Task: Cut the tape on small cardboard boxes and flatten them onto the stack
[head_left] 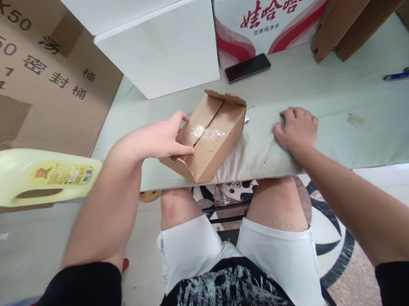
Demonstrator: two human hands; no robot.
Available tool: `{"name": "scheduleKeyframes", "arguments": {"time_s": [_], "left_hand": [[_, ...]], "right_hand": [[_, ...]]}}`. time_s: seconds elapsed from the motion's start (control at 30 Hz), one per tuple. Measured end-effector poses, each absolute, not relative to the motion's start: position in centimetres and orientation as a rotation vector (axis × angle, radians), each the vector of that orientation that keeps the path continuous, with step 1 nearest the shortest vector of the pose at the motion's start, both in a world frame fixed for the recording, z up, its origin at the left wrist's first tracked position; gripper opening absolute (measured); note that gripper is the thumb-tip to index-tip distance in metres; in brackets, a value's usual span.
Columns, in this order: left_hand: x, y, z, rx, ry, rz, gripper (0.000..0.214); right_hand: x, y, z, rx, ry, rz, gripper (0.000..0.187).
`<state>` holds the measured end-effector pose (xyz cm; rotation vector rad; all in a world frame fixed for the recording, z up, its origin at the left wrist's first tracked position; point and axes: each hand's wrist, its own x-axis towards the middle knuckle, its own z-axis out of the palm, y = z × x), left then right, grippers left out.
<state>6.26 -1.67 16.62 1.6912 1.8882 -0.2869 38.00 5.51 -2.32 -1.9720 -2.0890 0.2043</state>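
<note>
A small brown cardboard box [222,138] lies slantwise near the front edge of the cloth-covered table, its top seam crossed by clear tape. The short end flaps stick up at its far and near ends. My left hand [162,139] grips the box's left side, with the thumb and a fingertip at the top edge; the other fingers are hidden. To the right of the box, apart from it, my right hand [298,128] rests palm down on the cloth, holding nothing, its fingers loosely bent. Something small and white [246,120] peeks out beside the box's right side.
A black phone [247,68] lies behind the box, before white cartons [162,49] and a red-and-white carton [268,23]. Brown cardboard pieces [350,28] stand at back right, near a purple pen [399,75]. At left are a large carton [56,84] and a pale yellow jug [50,176].
</note>
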Motion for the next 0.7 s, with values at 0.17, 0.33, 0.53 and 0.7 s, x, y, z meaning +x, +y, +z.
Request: {"name": "scheduleKeyframes", "arguments": {"time_s": [0.17,0.33,0.53,0.7], "left_hand": [[5.3,-2.1,16.9,1.653,1.907,-0.255,0.079],[4.8,-3.1,17.3,1.584,1.882,-0.121,0.074],[4.6,-4.8,17.0,1.38,1.632,0.25,0.073],[4.9,-5.8,15.8,1.288,1.564,0.371,0.078]], "right_hand": [[38.5,5.9,-2.0,-2.022,-2.001,0.303,0.035],[39.4,7.2,-1.1,-1.968,-2.13,0.415,0.026],[38.8,4.3,4.8,-1.837,-2.109,0.37,0.017],[32.2,-2.7,9.2,-0.68,-2.191,0.309,0.017]]}}
